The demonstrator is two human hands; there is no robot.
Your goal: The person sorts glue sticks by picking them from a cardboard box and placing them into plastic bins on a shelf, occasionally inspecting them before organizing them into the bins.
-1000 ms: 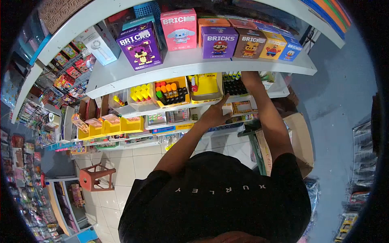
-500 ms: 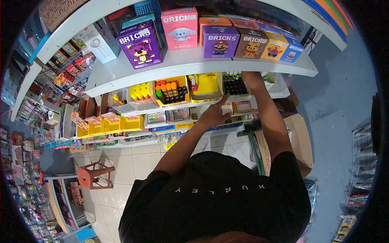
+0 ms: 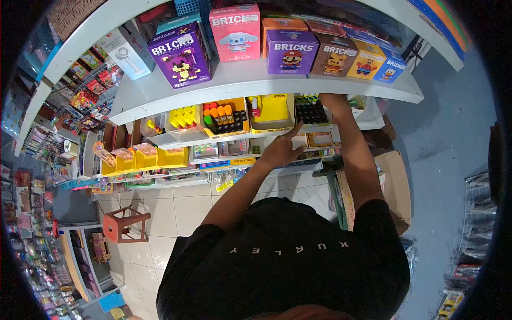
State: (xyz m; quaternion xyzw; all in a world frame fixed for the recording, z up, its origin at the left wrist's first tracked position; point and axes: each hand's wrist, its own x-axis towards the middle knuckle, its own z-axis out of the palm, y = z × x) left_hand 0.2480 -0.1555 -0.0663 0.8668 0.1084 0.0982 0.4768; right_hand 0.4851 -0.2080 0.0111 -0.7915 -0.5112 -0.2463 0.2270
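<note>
The single head-worn view looks forward and steeply down over the black shirt [image 3: 282, 261], which lies close below the lens. It faces the upper white shelf [image 3: 245, 87], near across the top, with the left hand [image 3: 281, 151] and right hand [image 3: 335, 104] beyond the shirt. Its wide, round-edged field bends the shelf and reaches the tiled floor [image 3: 162, 216], farther below
</note>
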